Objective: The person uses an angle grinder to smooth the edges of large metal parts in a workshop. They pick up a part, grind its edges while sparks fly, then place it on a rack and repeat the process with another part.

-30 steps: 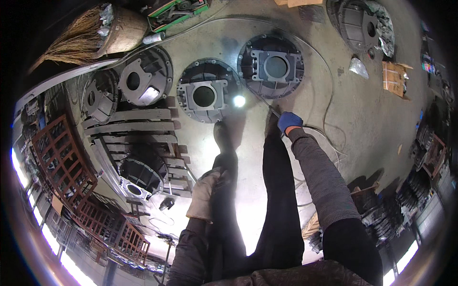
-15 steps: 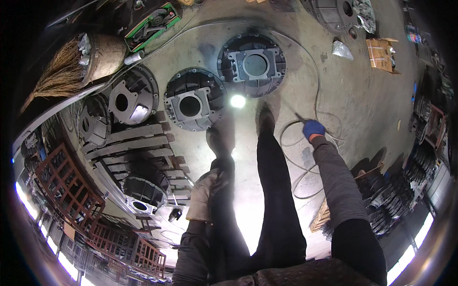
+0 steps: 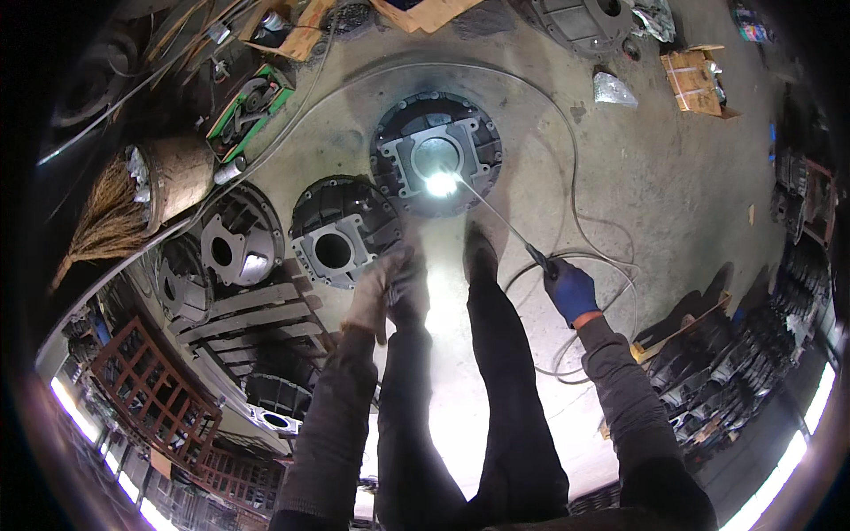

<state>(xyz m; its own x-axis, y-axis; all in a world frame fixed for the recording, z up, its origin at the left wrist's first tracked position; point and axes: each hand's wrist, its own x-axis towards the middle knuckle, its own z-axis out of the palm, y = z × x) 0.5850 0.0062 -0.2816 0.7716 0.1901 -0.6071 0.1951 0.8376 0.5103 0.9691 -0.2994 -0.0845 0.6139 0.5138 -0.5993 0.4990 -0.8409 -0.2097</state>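
Observation:
My right hand (image 3: pixel 571 290), in a blue glove, is closed around the dark handle of an air blow gun (image 3: pixel 498 215) with a long thin metal nozzle. The nozzle reaches forward and left to a round cast-metal housing (image 3: pixel 398 168) lying on the floor ahead of my feet. Its tip lies over the housing's central opening, beside a bright spot of light. My left hand (image 3: pixel 367 296), in a tan glove, hangs over my left leg with its fingers stretched out, holding nothing. A second housing (image 3: pixel 305 243) lies just ahead of it.
A grey hose (image 3: pixel 575 177) arcs across the floor and coils near my right hand. More housings (image 3: pixel 235 239) stand at left by a slatted pallet (image 3: pixel 239 310). Beyond them are a broom (image 3: pixel 106 217), a barrel (image 3: pixel 181 181) and a green tray (image 3: pixel 252 111). An open carton (image 3: pixel 695 84) sits far right.
My view has shifted. The right hand has brought the nozzle up and forward to the far housing. My left hand has moved forward from beside the thigh, its fingers now stretched out.

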